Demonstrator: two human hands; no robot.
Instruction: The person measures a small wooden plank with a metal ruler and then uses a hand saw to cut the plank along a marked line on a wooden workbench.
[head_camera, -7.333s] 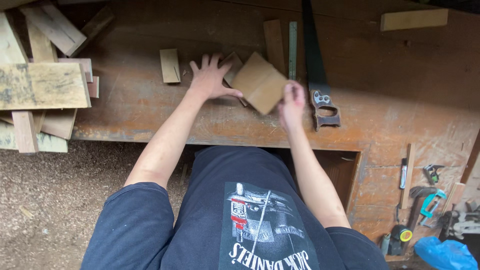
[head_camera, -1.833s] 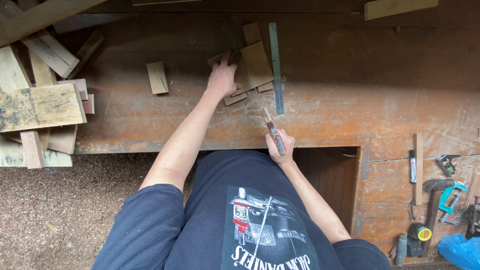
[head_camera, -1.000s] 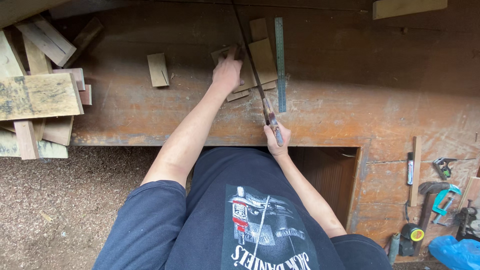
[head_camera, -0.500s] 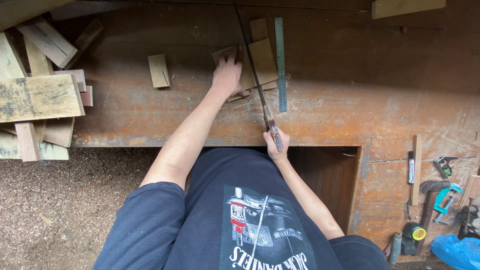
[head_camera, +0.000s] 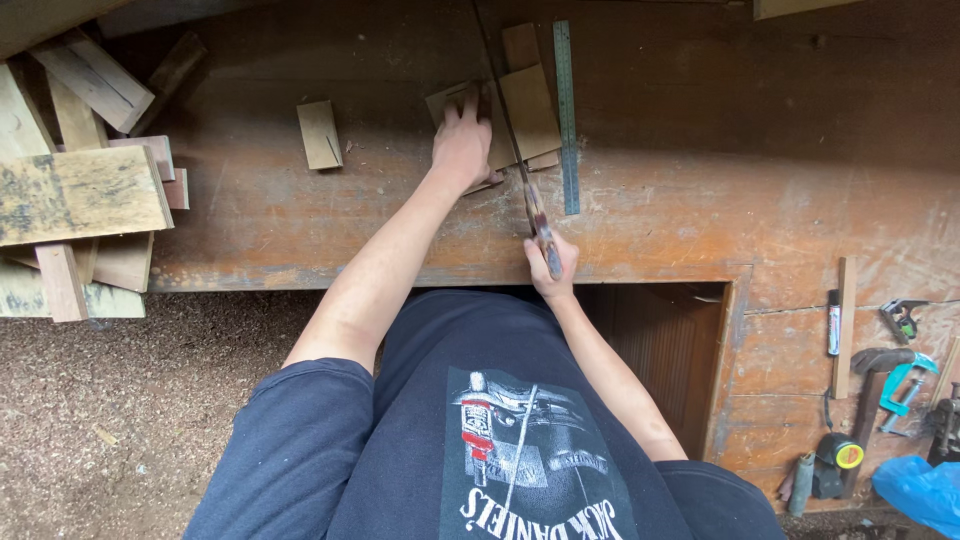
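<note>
Right now I am pressing my left hand (head_camera: 462, 143), fingers spread flat, down on the small thin tan wooden offcut (head_camera: 470, 112) lying on the worn brown workbench (head_camera: 700, 200), while my right hand (head_camera: 551, 265) is wrapping tight around the handle of the narrow-bladed handsaw (head_camera: 512, 140), whose blade is running just beside my left fingertips. I am judging the offcut as light, stiff and likely to skid, so holding it flat near the cut seems best. Another tan board (head_camera: 530, 110) and a long steel ruler (head_camera: 567, 115) are lying just right of the blade, crowding that side; leftward, past a small loose block (head_camera: 320, 133), the bench is giving more room.
</note>
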